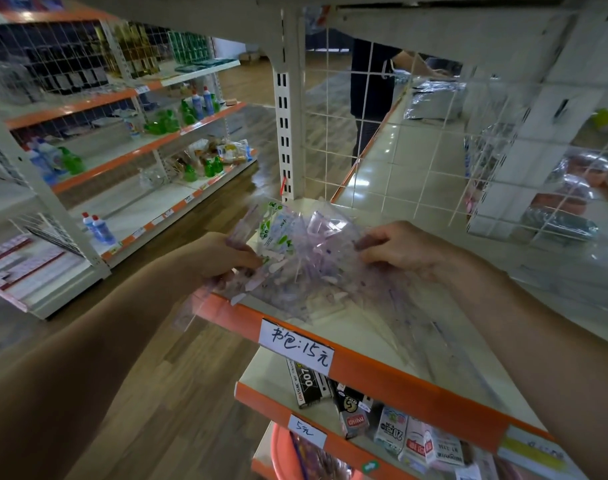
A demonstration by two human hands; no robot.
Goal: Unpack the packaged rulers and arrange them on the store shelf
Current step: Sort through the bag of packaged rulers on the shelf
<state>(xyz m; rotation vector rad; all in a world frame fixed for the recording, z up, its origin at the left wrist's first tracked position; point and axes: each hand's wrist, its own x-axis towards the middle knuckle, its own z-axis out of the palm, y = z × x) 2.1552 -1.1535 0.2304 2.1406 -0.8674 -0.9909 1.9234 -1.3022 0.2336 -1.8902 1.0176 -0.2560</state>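
— Rulers, where are they?
— Between both hands, still in clear wrapping, fanned just above the shelf corner.
— And the grip?
— The left hand curls round the bundle's left end; the right hand pinches the wrapping at the opposite side.

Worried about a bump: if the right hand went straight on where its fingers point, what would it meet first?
The ruler packet the right hand pinches; beyond it, probably the left hand, though depth is unclear.
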